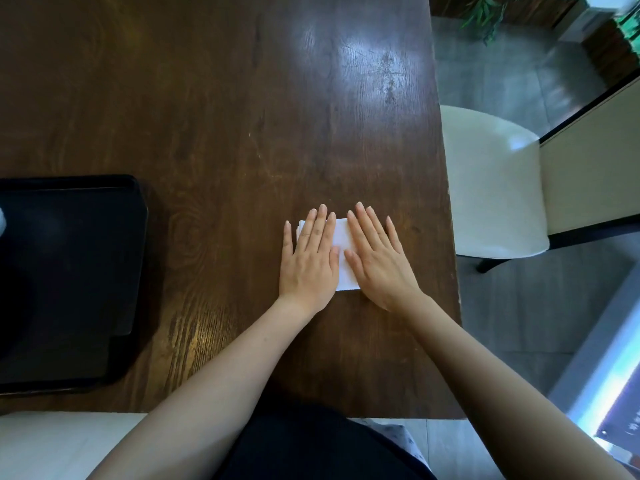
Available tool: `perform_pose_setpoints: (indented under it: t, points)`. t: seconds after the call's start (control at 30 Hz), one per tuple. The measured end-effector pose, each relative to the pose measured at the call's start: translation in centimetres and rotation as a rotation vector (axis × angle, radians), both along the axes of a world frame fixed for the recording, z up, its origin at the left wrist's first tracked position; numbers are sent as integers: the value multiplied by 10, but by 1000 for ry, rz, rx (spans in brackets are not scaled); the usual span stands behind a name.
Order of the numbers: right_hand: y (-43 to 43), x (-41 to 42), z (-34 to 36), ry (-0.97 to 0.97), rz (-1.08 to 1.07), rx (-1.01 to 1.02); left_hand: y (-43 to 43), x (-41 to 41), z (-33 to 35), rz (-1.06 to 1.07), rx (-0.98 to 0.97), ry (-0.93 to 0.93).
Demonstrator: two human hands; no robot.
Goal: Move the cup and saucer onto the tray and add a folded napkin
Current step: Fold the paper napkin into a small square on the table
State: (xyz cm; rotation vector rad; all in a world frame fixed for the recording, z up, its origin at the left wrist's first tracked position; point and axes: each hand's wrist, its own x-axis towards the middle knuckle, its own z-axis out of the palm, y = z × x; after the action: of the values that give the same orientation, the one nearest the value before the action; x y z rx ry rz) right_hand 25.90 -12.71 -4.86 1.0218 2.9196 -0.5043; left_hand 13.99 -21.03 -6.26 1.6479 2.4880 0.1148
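Left hand [309, 259] and right hand [377, 258] press flat, fingers extended, on the napkin [343, 258], gripping nothing. Uneven pressure may skew the crease. The folds may spring apart during transfer to the tray [136, 202] at left.

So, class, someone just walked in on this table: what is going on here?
A person is pressing a white napkin flat on the wooden table. The left hand and the right hand both lie open, palms down, on it, side by side. A black tray sits apart to the left, at the edge of the view. The napkin is not on the tray yet. No cup or saucer can be made out. A white chair stands past the table's right edge.
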Motion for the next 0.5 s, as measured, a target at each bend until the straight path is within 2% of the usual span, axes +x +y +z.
perform_pose_setpoints:
  t: [0.13, 0.27, 0.5]
  points:
    - [4, 2, -6, -72, 7, 91, -2, 1, 1, 18, 3, 12]
    - [3, 0, -11, -92, -1, 97, -6, -2, 2, 121, -10, -1]
    - [3, 0, -10, -71, -9, 86, -6, -2, 2, 137, 8, -32]
